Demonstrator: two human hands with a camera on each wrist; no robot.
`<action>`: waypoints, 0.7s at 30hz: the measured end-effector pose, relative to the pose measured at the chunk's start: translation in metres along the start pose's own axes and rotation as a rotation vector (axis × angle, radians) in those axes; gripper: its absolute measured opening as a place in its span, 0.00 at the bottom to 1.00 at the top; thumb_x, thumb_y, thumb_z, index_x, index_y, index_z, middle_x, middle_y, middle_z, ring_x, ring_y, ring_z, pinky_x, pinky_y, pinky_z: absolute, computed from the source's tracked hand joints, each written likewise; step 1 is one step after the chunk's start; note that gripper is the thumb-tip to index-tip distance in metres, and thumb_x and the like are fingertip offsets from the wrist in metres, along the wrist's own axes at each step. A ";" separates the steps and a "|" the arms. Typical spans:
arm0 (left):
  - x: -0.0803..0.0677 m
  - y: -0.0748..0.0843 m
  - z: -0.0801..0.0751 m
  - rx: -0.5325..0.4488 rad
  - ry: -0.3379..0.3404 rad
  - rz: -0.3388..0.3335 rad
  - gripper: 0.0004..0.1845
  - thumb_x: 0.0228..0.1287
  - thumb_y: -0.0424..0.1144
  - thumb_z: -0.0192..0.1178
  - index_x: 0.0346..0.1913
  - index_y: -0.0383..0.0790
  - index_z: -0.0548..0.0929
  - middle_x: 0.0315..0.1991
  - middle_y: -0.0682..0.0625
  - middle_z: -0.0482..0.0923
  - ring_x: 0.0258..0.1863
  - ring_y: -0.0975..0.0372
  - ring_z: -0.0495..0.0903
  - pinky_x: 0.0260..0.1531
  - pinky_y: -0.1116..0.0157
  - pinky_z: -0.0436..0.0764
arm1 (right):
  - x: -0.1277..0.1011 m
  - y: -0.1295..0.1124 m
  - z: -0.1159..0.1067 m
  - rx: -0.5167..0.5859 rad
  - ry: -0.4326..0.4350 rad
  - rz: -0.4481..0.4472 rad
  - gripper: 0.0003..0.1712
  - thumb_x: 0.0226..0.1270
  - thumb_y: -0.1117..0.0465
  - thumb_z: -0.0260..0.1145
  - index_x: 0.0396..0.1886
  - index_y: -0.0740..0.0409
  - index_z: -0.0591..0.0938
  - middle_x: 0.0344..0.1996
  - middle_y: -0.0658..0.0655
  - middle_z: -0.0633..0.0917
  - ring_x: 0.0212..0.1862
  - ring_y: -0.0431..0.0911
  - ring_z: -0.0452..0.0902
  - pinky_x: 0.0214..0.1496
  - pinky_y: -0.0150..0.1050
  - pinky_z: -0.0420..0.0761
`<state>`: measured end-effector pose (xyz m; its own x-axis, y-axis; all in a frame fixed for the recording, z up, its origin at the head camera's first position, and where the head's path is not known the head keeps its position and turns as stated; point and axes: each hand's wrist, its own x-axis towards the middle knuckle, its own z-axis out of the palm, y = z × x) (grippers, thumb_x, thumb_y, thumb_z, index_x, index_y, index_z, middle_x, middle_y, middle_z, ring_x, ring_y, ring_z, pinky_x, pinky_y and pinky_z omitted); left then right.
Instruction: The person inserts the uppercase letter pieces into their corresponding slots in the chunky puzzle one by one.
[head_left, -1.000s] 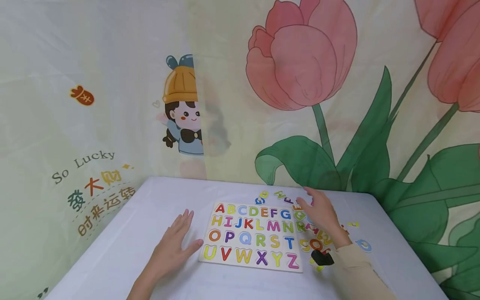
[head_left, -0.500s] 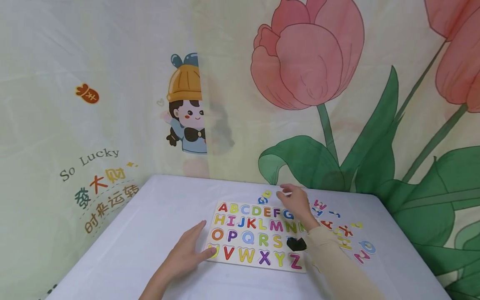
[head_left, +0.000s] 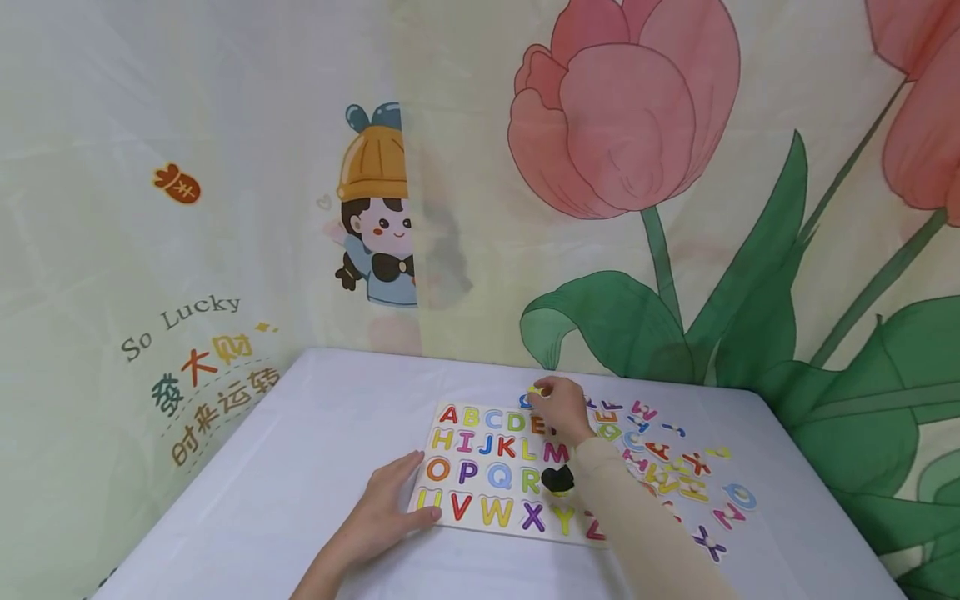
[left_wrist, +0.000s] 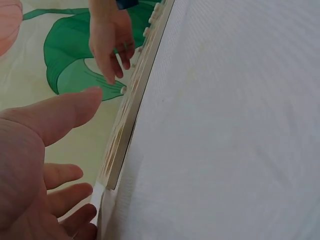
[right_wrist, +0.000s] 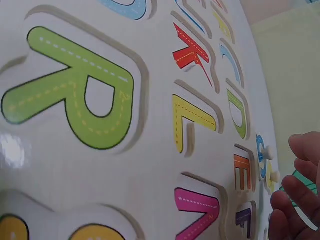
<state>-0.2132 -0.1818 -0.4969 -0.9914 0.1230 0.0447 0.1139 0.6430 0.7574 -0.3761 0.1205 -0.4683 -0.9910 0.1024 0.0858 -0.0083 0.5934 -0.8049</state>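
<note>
Small yellow letter piece pinched by right hand just beyond far edge of wooden alphabet puzzle board; board's near-left corner pressed by flat, straight-fingered left hand on white-covered desk

We read the alphabet puzzle board in rows: ABCDE, HIJKLM, OPQR, UVWXYZ, some letters hidden by the arm. The wall cloth carries "So Lucky" above the Chinese characters 发大财 and 时来运转
</note>
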 end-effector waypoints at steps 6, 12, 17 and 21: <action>0.002 -0.007 0.003 0.022 0.021 0.040 0.50 0.56 0.52 0.80 0.80 0.42 0.71 0.78 0.46 0.68 0.79 0.45 0.59 0.77 0.38 0.63 | 0.000 0.000 0.012 0.001 0.021 0.023 0.19 0.70 0.58 0.75 0.56 0.64 0.88 0.45 0.61 0.85 0.46 0.52 0.78 0.40 0.38 0.84; 0.003 -0.008 0.007 0.048 0.018 0.034 0.50 0.57 0.53 0.80 0.80 0.41 0.71 0.78 0.46 0.69 0.78 0.45 0.59 0.77 0.38 0.62 | 0.002 0.002 0.018 -0.006 0.067 0.080 0.17 0.69 0.56 0.76 0.51 0.63 0.90 0.48 0.62 0.86 0.50 0.54 0.80 0.46 0.43 0.87; 0.003 -0.008 0.008 0.086 0.009 0.030 0.51 0.55 0.54 0.81 0.80 0.41 0.70 0.78 0.47 0.68 0.78 0.45 0.60 0.76 0.38 0.64 | 0.004 0.004 0.024 -0.017 0.093 0.086 0.17 0.69 0.56 0.77 0.50 0.63 0.90 0.48 0.62 0.87 0.49 0.55 0.81 0.45 0.42 0.89; 0.003 -0.009 0.007 0.122 0.001 0.033 0.52 0.54 0.55 0.81 0.80 0.41 0.71 0.78 0.46 0.67 0.77 0.45 0.60 0.75 0.38 0.65 | 0.005 0.005 0.028 -0.009 0.110 0.078 0.15 0.69 0.57 0.77 0.48 0.63 0.90 0.46 0.62 0.87 0.48 0.54 0.82 0.39 0.39 0.88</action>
<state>-0.2164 -0.1819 -0.5082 -0.9870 0.1450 0.0687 0.1533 0.7257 0.6707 -0.3847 0.1015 -0.4890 -0.9680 0.2350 0.0878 0.0696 0.5876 -0.8062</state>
